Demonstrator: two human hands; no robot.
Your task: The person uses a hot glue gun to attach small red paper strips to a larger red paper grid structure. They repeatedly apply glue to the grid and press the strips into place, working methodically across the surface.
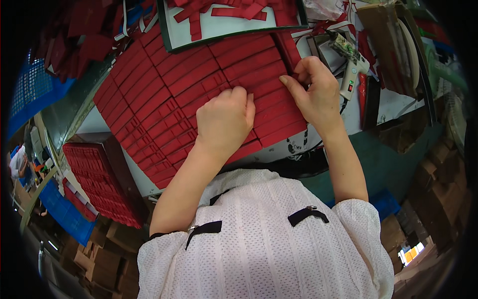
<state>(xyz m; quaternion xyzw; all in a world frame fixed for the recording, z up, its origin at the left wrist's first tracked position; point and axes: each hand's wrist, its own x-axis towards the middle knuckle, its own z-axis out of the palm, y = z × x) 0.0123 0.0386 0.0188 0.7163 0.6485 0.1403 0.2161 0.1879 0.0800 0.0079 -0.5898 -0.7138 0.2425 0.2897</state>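
Observation:
Rows of narrow dark-red boxes (pixel 144 84) lie packed side by side on the table in front of me. Some carry small raised red strips (pixel 172 107) on top. My left hand (pixel 225 119) is closed over the middle of these rows, fingers curled under, so whatever it grips is hidden. Over the right end of the rows is my right hand (pixel 317 92), its thumb stretched left and apart from the bent fingers. Nothing shows between them. Beside its fingertips, a red box (pixel 287 50) stands at the edge of the rows.
A dark-rimmed tray (pixel 234 36) of loose red ribbon pieces (pixel 239 11) rests at the far side. To the right lies a white glue gun (pixel 352 74) with a cord. Another stack of red boxes (pixel 99 179) sits at left, near a blue crate (pixel 25 94). Cardboard boxes (pixel 107 264) lie below.

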